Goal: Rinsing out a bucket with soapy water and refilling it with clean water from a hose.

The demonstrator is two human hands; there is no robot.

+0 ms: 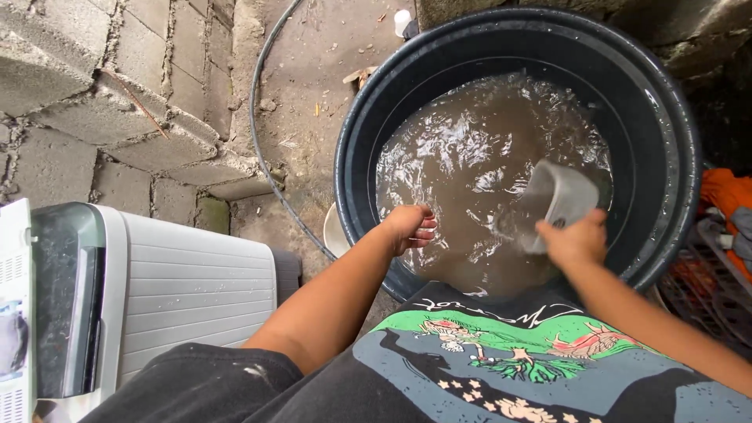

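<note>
Right hand [576, 239] dips grey scoop [558, 200] into tub [674, 141] of murky water [470, 172].

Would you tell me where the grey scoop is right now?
In the head view, the grey scoop is in the right hand, dipped into murky water on the black tub's right side.

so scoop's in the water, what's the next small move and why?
Probably lift the scoop up out of the tub. The right hand grips its handle and the scoop is tilted, dipped into the murky brown water, which is churned around it, so it looks filled or filling. The left hand rests on the tub's near rim, steadying the lift.
</note>
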